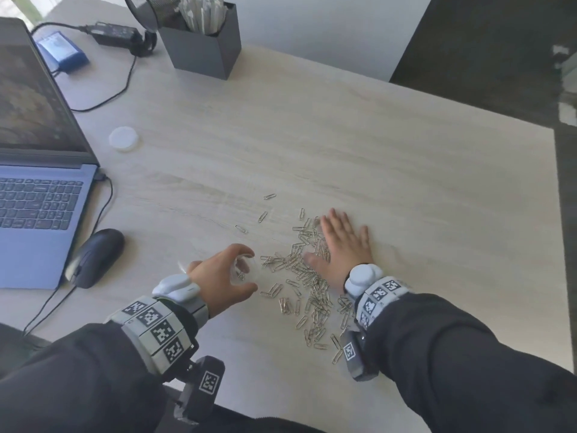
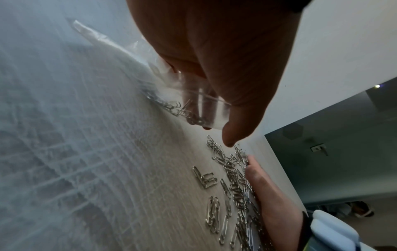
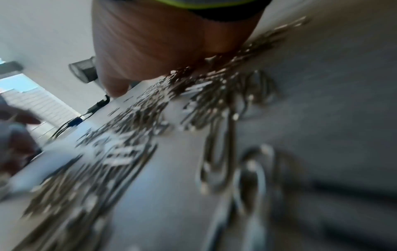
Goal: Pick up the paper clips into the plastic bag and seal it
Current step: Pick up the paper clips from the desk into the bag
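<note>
Many silver paper clips [image 1: 307, 276] lie scattered on the light wood desk [image 1: 374, 157], mostly between my two hands. My left hand [image 1: 228, 273] grips a small clear plastic bag [image 1: 245, 267] with its mouth held wide toward the pile. In the left wrist view the plastic bag [image 2: 201, 105] has some paper clips [image 2: 182, 112] inside, and loose paper clips [image 2: 232, 183] lie below it. My right hand [image 1: 342, 245] lies flat, fingers straight, pressed on the desk at the right edge of the pile. The right wrist view is blurred, showing paper clips [image 3: 150, 122] under the palm.
A laptop [image 1: 37, 182] and a black mouse [image 1: 95, 256] sit at the left. A white lid [image 1: 123, 139] lies beyond them. A dark pen box [image 1: 203, 42] and a power adapter [image 1: 114, 34] stand at the back. The desk's right edge [image 1: 559, 245] drops to dark floor.
</note>
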Available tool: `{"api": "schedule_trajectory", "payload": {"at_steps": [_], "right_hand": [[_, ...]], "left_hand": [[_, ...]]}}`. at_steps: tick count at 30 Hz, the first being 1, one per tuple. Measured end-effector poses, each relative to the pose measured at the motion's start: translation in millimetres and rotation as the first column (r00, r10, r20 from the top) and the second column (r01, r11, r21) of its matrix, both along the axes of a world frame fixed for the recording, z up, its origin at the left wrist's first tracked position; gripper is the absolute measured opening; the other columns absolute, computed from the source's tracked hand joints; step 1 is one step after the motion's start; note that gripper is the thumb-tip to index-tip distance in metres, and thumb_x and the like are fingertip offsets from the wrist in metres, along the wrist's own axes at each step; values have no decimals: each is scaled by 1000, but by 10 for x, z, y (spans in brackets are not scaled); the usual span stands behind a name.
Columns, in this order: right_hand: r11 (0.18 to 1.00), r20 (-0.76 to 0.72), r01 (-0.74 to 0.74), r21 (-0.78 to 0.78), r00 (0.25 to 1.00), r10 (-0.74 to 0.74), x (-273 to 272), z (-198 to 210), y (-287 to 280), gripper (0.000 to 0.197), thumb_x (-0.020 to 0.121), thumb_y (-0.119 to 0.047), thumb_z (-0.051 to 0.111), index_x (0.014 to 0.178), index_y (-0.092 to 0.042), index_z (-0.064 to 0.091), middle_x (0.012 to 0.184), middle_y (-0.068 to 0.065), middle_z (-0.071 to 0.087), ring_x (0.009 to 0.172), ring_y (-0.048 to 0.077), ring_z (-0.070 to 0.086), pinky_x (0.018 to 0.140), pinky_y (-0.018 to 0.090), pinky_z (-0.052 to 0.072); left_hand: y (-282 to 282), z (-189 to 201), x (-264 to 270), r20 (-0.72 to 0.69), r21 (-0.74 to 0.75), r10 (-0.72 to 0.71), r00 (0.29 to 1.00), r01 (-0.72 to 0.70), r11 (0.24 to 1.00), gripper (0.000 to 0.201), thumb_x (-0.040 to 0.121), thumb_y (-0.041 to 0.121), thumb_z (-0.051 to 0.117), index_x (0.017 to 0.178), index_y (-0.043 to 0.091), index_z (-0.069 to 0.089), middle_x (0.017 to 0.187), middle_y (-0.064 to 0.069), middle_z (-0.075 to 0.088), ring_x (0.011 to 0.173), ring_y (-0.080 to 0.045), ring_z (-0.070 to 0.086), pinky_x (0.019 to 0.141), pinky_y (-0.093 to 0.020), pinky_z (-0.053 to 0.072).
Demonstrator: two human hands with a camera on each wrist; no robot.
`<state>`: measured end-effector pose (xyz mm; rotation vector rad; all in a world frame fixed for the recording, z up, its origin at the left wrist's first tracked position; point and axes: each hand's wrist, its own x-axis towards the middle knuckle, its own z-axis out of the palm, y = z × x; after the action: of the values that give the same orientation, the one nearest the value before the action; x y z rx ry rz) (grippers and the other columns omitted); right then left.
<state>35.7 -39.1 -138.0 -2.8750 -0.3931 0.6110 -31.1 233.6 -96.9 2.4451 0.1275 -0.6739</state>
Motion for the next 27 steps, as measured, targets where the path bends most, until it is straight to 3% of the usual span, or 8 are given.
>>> {"api": "schedule_trajectory", "payload": {"at_steps": [7, 11, 14, 16, 19, 22, 24, 27], "right_hand": [[971, -98, -219, 94, 969, 228, -349, 144, 95, 92, 83, -79, 22, 150, -30, -16, 158, -11, -26, 142, 7, -29, 118, 50, -10], [981, -53, -95, 171, 993, 105, -83, 215, 127, 88, 87, -70, 37, 152, -31, -8, 160, -10, -19, 145, 8, -20, 120, 44, -4], [988, -3, 52, 145, 999, -52, 281, 181, 383, 88, 85, -65, 46, 153, -28, 3, 163, -2, -8, 149, 16, -7, 119, 49, 5], [994, -5, 83, 78, 997, -83, 486, 159, 597, 88, 83, -66, 47, 152, -29, 6, 163, 0, -6, 149, 19, -4, 117, 53, 8], [999, -77, 31, 15, 997, -29, 640, 157, 921, 86, 83, -69, 43, 152, -35, 4, 162, -4, -10, 149, 18, -10, 115, 59, 3], [998, -93, -62, -25, 994, 59, 627, 132, 1151, 85, 82, -71, 40, 152, -35, 6, 162, -3, -10, 149, 20, -11, 114, 60, 0], [991, -81, -132, -23, 988, 130, 530, 83, 1202, 88, 81, -72, 38, 152, -32, 6, 162, -3, -11, 149, 20, -11, 115, 58, -2], [965, -64, -264, 0, 963, 263, 316, 60, 1077, 91, 81, -73, 35, 153, -27, 4, 162, -4, -14, 148, 16, -14, 117, 49, -6]], "left_hand": [[10, 16, 65, 14, -41, 15, 1000, -15, 999, 53, 73, 54, 69, 117, 52, 39, 100, 26, 63, 95, 0, 65, 101, -32, 31], [148, 6, 60, 29, -31, 68, 997, -67, 997, 52, 80, 45, 76, 116, 51, 40, 100, 27, 61, 93, 1, 65, 103, -32, 31], [280, 22, 16, 34, -16, 120, 992, -120, 993, 50, 78, 49, 73, 115, 51, 40, 99, 27, 62, 93, 0, 66, 99, -30, 28], [361, 35, -14, 35, -10, 143, 989, -143, 990, 49, 76, 50, 72, 114, 52, 41, 98, 27, 63, 92, -1, 66, 100, -31, 30], [461, 30, -60, 6, -1, 160, 987, -160, 987, 49, 70, 57, 64, 113, 55, 39, 98, 28, 63, 93, -4, 67, 101, -32, 33], [541, -25, -96, -24, 0, 179, 984, -179, 984, 48, 64, 66, 58, 106, 68, 35, 98, 31, 63, 98, -11, 67, 103, -38, 40], [592, -47, -101, -32, -5, 186, 982, -186, 983, 48, 62, 69, 56, 104, 71, 32, 97, 33, 63, 99, -15, 67, 103, -42, 44], [604, -45, -63, -22, -34, 179, 984, -180, 983, 51, 64, 67, 57, 109, 64, 33, 97, 31, 63, 96, -11, 68, 101, -36, 43]]}}
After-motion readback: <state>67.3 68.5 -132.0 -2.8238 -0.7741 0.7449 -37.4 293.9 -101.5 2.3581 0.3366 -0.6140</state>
